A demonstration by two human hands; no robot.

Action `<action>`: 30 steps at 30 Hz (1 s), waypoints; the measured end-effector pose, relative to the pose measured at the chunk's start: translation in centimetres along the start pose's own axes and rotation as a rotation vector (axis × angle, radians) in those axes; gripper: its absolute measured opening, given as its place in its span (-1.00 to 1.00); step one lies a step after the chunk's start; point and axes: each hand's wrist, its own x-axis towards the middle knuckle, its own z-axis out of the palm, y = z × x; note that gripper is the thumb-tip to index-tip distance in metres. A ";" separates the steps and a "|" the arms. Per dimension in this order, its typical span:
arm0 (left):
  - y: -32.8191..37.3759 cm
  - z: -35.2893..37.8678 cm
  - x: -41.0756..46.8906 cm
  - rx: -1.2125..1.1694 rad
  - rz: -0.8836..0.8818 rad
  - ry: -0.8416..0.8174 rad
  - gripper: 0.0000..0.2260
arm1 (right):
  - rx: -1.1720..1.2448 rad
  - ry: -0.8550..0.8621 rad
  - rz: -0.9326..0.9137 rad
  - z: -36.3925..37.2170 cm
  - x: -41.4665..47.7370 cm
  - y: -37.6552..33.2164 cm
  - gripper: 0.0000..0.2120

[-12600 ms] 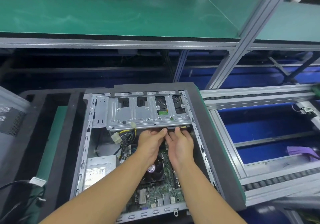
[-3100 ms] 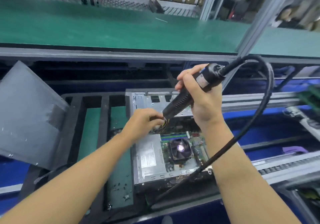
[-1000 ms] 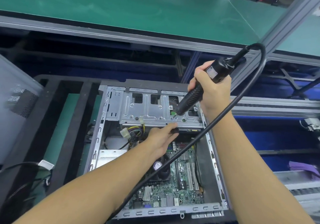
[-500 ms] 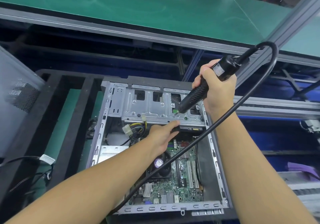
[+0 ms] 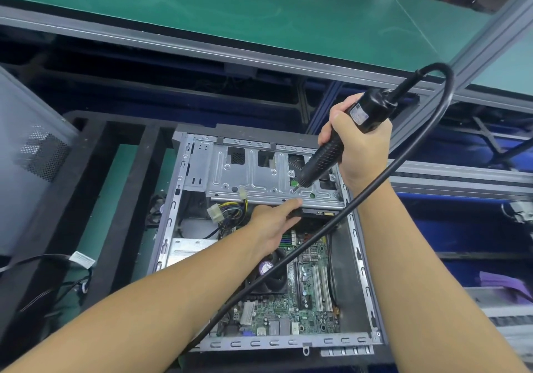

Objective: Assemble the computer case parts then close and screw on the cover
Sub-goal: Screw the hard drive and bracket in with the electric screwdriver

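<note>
gripping the black electric screwdriver (image 5: pixel 323 159) in a closed fist, the right hand (image 5: pixel 360 147) holds it tilted, its bit touching a screw spot on the silver drive cage (image 5: pixel 245 176) near the cage's front lip. the left hand (image 5: pixel 274 222) reaches in from below with fingers stretched nearly straight, the forefinger pressed along that front lip just under the bit; whether the lower fingers hook under the black drive (image 5: pixel 317 213) beneath, i cannot tell. the screwdriver's black cord (image 5: pixel 317 234) loops up over the right hand and then runs down across the left forearm. the open computer case (image 5: pixel 173 217) lies on its side in a black foam tray (image 5: pixel 95 199), motherboard (image 5: pixel 288 312), cooler fan (image 5: pixel 278 286) and power supply (image 5: pixel 190 253) exposed. the grey cover panel (image 5: pixel 28 156) stands off to the left, apart from the case. a green bench (image 5: pixel 230 6) runs behind.
</note>
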 end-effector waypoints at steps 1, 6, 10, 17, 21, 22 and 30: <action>0.0 0.0 0.1 -0.030 -0.012 -0.003 -0.59 | -0.006 -0.018 -0.006 0.1 0.1 0.0 -0.79; -0.1 -0.1 0.2 -0.155 -0.035 -0.064 -0.76 | -0.058 -0.047 0.017 0.5 0.4 0.2 -0.78; -0.1 0.0 0.0 -0.141 -0.016 -0.056 -0.78 | -0.085 -0.057 0.026 0.5 0.6 0.4 -0.79; -0.1 -0.2 0.0 -0.137 -0.021 -0.101 -0.67 | -0.079 -0.075 0.048 1.1 0.4 -0.3 -0.82; -0.2 -0.2 0.3 -0.112 -0.024 -0.102 -0.61 | -0.059 -0.074 0.079 1.7 0.2 -0.9 -0.78; -0.2 -0.2 0.4 -0.110 -0.028 -0.102 -0.61 | -0.066 -0.074 0.087 1.8 0.1 -1.0 -0.76; -0.6 -0.5 1.2 -0.085 -0.031 -0.125 -0.63 | -0.109 -0.059 0.111 1.7 0.2 -1.1 -0.80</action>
